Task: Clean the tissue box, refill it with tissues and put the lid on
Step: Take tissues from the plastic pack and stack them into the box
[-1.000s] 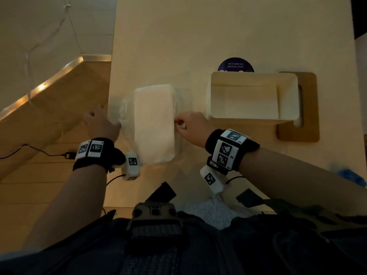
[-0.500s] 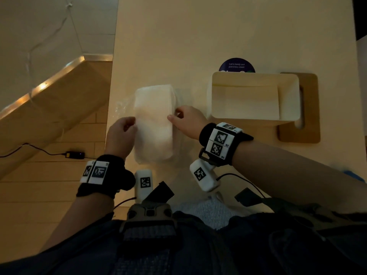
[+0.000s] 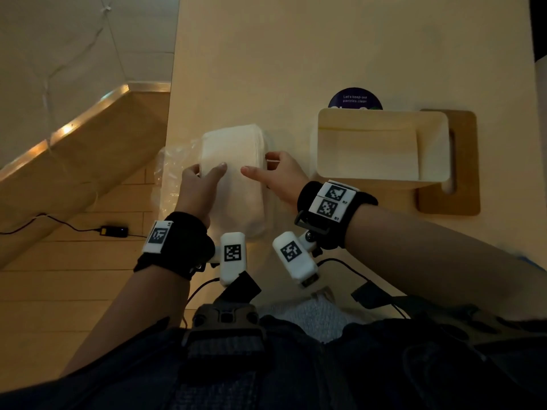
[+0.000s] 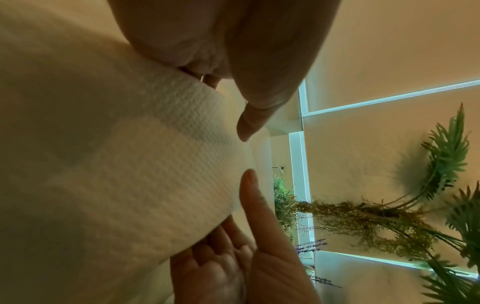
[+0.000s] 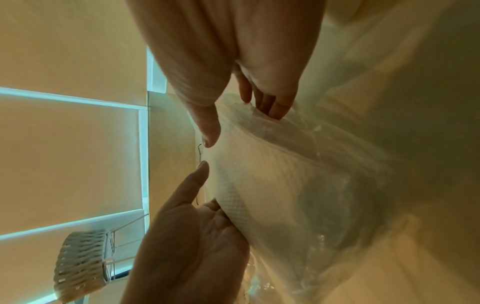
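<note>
Gripping the white embossed tissue stack (image 3: 233,173) in its clear plastic wrapper (image 3: 173,179) between them, both hands, the left hand (image 3: 197,184) and right hand (image 3: 279,176), have refilling ahead: the open cream box (image 3: 381,173) to their right sits empty, its brown wooden lid (image 3: 461,161) underneath.

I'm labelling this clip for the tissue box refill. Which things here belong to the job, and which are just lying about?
Part of the job:
- tissue stack, gripped by left hand and right hand
- clear plastic wrapper around it
- open tissue box, nothing in it
- wooden lid under the box

Lying about:
- round purple sticker
- black cable and adapter on the floor
</note>
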### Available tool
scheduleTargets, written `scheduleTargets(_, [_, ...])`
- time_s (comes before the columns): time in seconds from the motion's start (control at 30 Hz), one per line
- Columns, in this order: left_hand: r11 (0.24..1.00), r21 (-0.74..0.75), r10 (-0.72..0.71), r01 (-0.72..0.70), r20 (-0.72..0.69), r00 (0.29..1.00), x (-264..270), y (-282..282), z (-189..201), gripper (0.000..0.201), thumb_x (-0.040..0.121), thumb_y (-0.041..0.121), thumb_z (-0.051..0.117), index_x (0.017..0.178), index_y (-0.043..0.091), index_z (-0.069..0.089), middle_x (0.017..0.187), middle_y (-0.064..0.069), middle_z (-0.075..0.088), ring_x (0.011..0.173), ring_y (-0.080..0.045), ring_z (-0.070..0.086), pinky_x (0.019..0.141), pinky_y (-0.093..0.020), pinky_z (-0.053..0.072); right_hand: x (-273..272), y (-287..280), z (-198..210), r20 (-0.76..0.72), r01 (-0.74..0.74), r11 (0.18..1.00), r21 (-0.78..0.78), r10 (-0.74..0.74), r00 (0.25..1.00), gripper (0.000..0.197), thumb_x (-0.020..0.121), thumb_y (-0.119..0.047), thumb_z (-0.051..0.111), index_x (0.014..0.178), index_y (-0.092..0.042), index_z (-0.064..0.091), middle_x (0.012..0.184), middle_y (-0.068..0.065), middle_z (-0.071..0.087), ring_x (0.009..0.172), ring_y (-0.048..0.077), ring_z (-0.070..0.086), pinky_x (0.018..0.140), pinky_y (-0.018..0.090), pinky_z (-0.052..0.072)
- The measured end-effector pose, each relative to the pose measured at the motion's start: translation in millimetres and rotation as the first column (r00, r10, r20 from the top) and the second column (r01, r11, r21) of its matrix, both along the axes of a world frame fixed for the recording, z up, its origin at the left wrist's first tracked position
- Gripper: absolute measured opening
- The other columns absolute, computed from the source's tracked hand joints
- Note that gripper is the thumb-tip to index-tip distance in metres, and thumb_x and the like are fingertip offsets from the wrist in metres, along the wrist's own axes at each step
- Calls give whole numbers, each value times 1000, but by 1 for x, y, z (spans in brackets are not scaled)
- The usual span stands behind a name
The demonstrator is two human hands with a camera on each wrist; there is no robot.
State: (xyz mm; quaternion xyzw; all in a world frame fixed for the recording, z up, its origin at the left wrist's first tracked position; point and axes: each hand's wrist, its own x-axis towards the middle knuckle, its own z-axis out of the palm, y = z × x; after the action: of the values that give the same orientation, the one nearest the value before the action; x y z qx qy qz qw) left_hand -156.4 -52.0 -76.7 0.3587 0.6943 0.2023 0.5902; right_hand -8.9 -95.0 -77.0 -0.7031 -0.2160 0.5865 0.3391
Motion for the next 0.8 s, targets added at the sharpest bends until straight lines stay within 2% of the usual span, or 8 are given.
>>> scheduleTargets(0.1, [999, -38, 28, -25, 96, 995, 1, -1, 1, 62, 76, 43, 69, 122, 8, 46, 116, -7, 60, 104, -24, 60, 84, -40, 53, -4, 2, -6, -132, 92, 996, -14, -93, 987, 108, 46, -45, 86, 134, -15, 32, 133, 10, 53, 117, 26, 55, 100, 48, 48])
scheduleTargets(0.17, [999, -24, 34, -31, 132, 991, 1, -3, 2, 52, 80, 38, 68, 119, 10, 46, 112, -6, 60, 102, -24, 61, 81, -40, 55, -4, 1, -15, -178, 119, 993, 5, -116, 977, 111, 39, -42, 88, 133, -15, 34, 131, 10, 54, 116, 27, 57, 98, 49, 49])
scheduleTargets(0.3, [1000, 24, 10, -14, 166, 986, -2, -8, 7, 60, 75, 30, 73, 125, 9, 47, 118, -9, 61, 105, -26, 62, 84, -44, 55, -4, 0, -8, -345, 175, 984, 25, -156, 926, 97, 57, -13, 85, 138, -11, 31, 133, 16, 50, 119, 33, 53, 98, 56, 47])
scheduleTargets(0.4, [997, 64, -54, 39, 241, 969, -9, -10, 10, 59, 73, 22, 72, 125, 7, 49, 118, -15, 63, 106, -30, 64, 86, -46, 55, -4, 0, 0, -419, 156, 985, 70, -113, 901, 100, 50, -25, 89, 135, -8, 38, 129, 19, 56, 114, 33, 59, 93, 54, 52])
scheduleTargets(0.5, [981, 106, -190, 163, 344, 919, -16, -9, 14, 46, 80, 6, 64, 125, 11, 53, 113, -14, 67, 104, -28, 66, 83, -44, 57, -1, -1, 2, -485, 103, 981, 161, -12, 874, 63, 75, -12, 75, 130, -3, 46, 127, 24, 58, 113, 35, 60, 88, 47, 56])
scheduleTargets(0.53, [976, 114, -216, 187, 362, 907, -17, -8, 16, 44, 81, 1, 61, 124, 11, 55, 108, -10, 70, 102, -27, 67, 82, -42, 58, 0, -1, 0, -489, 97, 980, 176, 2, 872, 62, 76, -10, 73, 131, -4, 46, 128, 25, 57, 114, 35, 60, 87, 46, 56])
scheduleTargets(0.67, [967, 151, -251, 208, 387, 887, -21, -5, 22, 43, 78, -7, 58, 112, 19, 59, 91, 2, 75, 91, -17, 71, 75, -35, 59, -3, -2, 3, -431, 69, 976, 206, 27, 902, 95, 57, -21, 87, 137, -11, 37, 131, 19, 55, 118, 31, 57, 94, 49, 52])
scheduleTargets(0.8, [963, 153, -266, 224, 369, 891, -17, -3, 23, 57, 76, 5, 67, 128, 19, 48, 111, -4, 67, 102, -18, 67, 73, -29, 58, -3, -5, 5, -382, -1, 977, 214, 85, 920, 108, 44, -28, 88, 137, -16, 35, 131, 15, 54, 119, 30, 55, 97, 53, 50])
